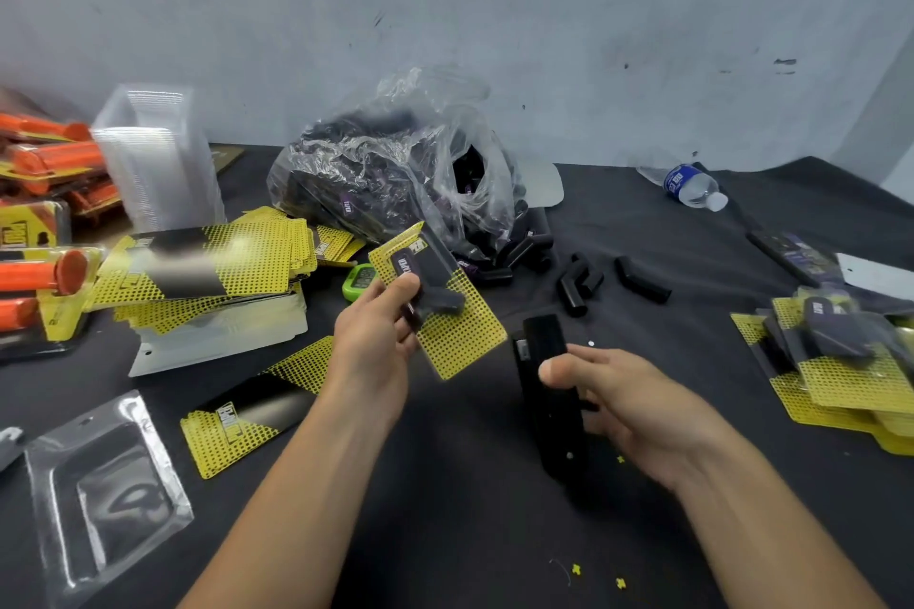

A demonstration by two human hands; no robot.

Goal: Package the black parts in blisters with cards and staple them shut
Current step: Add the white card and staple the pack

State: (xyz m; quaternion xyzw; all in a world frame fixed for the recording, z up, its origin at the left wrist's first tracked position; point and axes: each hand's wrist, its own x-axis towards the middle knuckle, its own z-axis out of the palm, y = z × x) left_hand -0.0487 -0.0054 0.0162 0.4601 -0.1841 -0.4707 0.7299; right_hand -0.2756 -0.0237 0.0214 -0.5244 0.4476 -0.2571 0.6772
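The left hand [376,341] holds a filled blister pack [457,326] off the bench [445,534]. Its thumb lies across the front and its fingers [403,284] are clamped on the pack's upper half. The right hand [628,406] grips a black stapler [549,391], thumb pressed on its top and the other fingers curled round the far side. The stapler's long axis runs away from the person, with the working end beyond the right thumb.

The pack lies to the left of the right fingers and a little beyond them. Its long axis slants from upper left down to lower right, and the free lower corner sits just beside the stapler's far end. I cannot tell whether they touch. The right hand is the nearer one for closing that gap. I judge the coming move to be feeding a free edge of the pack into the stapler's mouth, so the slant matters: the edge has to meet the mouth squarely.

The pack shows a yellow dotted card with a dark diagonal band under clear plastic. A black part [425,277] with a small purple label is seated in the pocket, just beyond the left thumb. No staple can be made out on it.

More loose black parts [638,284] lie beyond the right fingers, and a stack of finished packs [841,361] lies to their right.
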